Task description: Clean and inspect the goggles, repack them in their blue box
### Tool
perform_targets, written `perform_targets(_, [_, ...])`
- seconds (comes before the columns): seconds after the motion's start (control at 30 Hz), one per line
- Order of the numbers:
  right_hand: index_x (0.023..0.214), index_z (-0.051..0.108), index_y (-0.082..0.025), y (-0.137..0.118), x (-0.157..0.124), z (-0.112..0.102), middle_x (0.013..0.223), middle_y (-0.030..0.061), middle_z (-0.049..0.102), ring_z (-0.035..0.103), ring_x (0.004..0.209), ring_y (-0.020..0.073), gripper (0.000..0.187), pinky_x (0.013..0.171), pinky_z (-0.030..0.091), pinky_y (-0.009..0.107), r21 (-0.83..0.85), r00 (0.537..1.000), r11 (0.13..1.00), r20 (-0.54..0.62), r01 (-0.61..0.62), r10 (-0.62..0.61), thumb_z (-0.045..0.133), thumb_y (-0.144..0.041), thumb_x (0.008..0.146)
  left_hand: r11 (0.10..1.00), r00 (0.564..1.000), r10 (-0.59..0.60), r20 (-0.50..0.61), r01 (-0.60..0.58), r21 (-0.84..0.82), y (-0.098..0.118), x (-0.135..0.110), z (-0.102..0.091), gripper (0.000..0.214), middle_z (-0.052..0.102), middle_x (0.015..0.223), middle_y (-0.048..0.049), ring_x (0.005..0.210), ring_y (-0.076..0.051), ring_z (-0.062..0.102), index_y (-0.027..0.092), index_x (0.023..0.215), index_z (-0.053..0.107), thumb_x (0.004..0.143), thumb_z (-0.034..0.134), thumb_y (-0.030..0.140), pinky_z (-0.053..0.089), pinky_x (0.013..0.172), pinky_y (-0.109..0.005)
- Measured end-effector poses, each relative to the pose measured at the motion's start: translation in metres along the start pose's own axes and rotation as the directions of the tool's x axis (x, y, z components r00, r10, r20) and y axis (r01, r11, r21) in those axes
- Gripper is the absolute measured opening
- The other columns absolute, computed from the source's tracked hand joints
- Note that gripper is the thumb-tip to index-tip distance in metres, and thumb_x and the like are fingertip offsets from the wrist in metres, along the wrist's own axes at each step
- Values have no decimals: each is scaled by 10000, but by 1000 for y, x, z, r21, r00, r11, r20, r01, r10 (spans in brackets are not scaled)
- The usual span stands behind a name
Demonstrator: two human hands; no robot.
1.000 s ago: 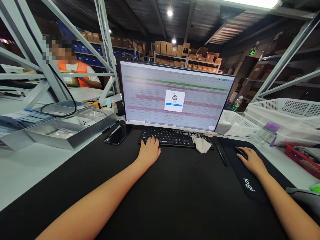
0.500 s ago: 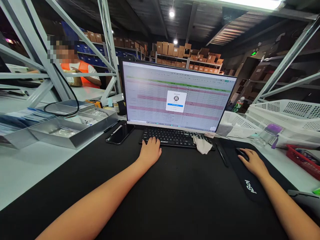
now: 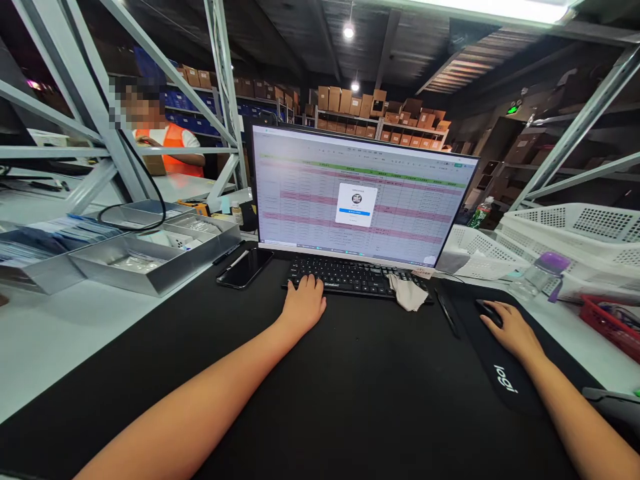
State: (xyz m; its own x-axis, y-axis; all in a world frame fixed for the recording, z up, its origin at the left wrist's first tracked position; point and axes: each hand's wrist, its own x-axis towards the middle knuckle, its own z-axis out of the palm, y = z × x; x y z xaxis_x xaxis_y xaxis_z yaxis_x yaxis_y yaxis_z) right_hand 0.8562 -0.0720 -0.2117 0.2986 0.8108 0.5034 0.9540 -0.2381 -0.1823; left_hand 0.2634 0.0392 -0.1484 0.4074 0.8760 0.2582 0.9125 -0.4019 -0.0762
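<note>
**Hands at keyboard and mouse**

At the desk's (image 3: pixel 60 333) middle, on a black mat (image 3: pixel 360 387), the left hand (image 3: pixel 303 305) lies palm down with its fingers spread flat on the near left keys of the black keyboard (image 3: pixel 357 279); its grip is open, holding nothing. Toward the right edge, the right hand (image 3: pixel 513 328) curves loosely over the black mouse (image 3: pixel 487 311), which sits on a mouse pad (image 3: pixel 500 373) marked "logi".

A crumpled cloth (image 3: pixel 407 295) rests against the keyboard's right end, with a pen (image 3: pixel 447 312) just beside it. Behind the keyboard stands a monitor (image 3: pixel 360 193) showing a spreadsheet with a small pop-up. A dark phone (image 3: pixel 245 267) lies left of the keyboard, near metal trays (image 3: pixel 150 257). White baskets (image 3: pixel 575 230) stand at the far right. Another person in an orange vest (image 3: pixel 173 148) works beyond the shelving at far left.
</note>
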Motion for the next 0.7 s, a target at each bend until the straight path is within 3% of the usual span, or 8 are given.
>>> perform_targets(0.33, [1355, 701, -250, -4, -2, -6, 1360, 153, 667, 649, 1277, 375, 600, 1061, 563, 566, 0, 1000, 1000, 19, -3, 3, 499, -620, 929, 1000, 1000, -1, -7, 1, 3, 0, -1, 0, 510, 526, 1621, -257, 1496, -400, 496, 94, 1519, 557, 1047, 445, 254, 446, 1194, -684])
perform_targets(0.7, [1332, 708, -207, 3, 2, 3, 1334, 173, 674, 660, 1265, 368, 620, 1104, 544, 545, 17, 1000, 1000, -6, 15, -15, 489, -606, 910, 1000, 1000, 0, -11, 1, 24, 0, 0, 2, 513, 526, 1622, -258, 1495, -401, 503, 83, 1528, 554, 1063, 444, 269, 451, 1198, -680])
